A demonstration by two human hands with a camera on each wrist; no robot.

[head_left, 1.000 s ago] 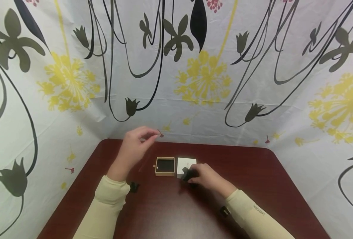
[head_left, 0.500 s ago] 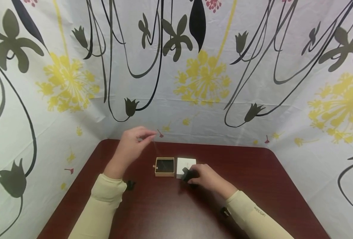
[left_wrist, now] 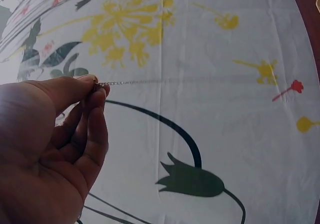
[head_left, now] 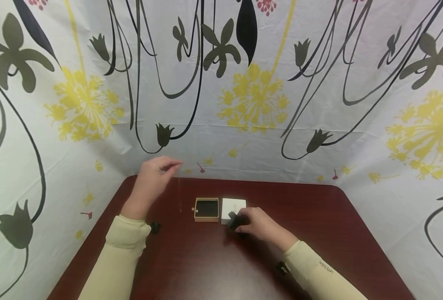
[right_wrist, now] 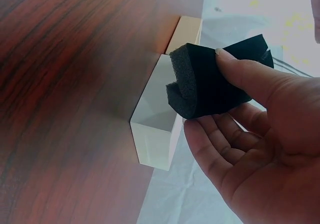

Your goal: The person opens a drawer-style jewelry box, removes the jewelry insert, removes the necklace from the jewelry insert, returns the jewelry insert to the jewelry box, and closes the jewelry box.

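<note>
- Table [head_left: 213,262]: dark reddish-brown, wood-grained top; rounded far corners; light sheen near the front.
- Open box [head_left: 207,220]: on tabletop, tan walls, dark interior, small tab at left.
- White box [head_left: 233,203]: on tabletop, just right of it.

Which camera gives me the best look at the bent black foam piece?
The right wrist view: the bent black foam piece is large there, its porous cut edge visible, held in the right hand. The head view shows it small and dark, partly hidden by that hand; the left wrist view doesn't show it.
</note>
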